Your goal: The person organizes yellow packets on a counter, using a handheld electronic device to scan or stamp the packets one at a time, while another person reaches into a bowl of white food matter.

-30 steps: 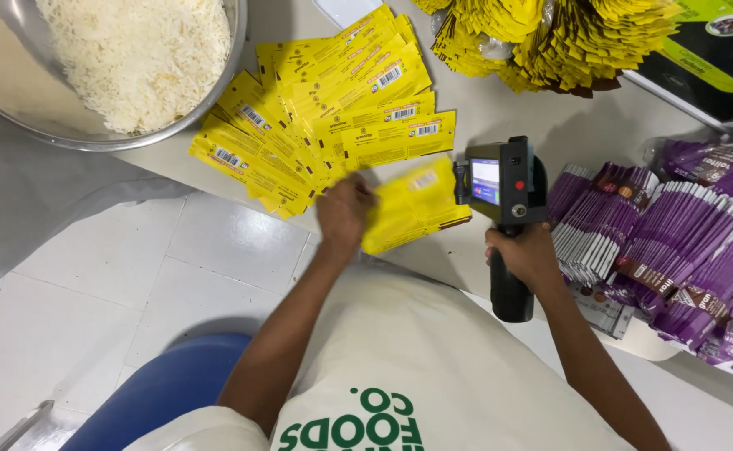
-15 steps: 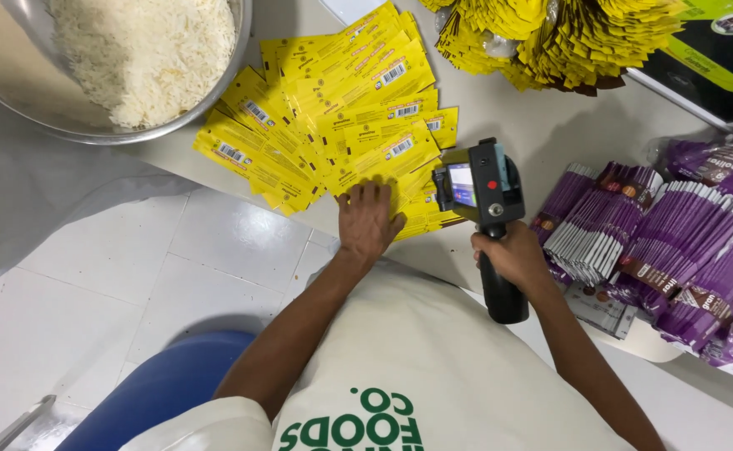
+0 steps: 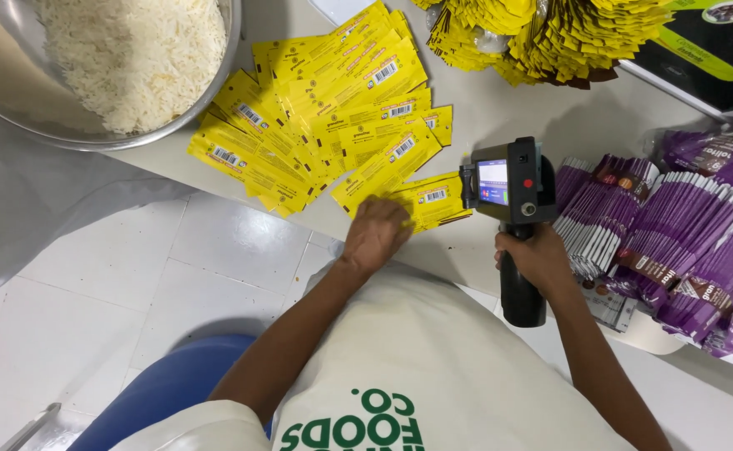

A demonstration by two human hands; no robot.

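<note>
The left hand (image 3: 376,232) is lying flat with its fingers loosely bent, pressing down on a yellow packet (image 3: 430,199) at the near edge of the counter (image 3: 500,108). It is touching the packet, not gripping it. The right hand (image 3: 538,259) is closing tight around the black handle of a handheld printer gun (image 3: 508,188), which is standing upright just beside that packet, with its small screen glowing.

More yellow packets (image 3: 316,108) are fanning out across the white counter. A big metal bowl of rice (image 3: 124,58) is sitting at the far left. Purple packets (image 3: 675,234) are piling up on the right, and a heap of yellow packets (image 3: 550,33) is lying at the top. White floor tiles (image 3: 133,276) are showing below.
</note>
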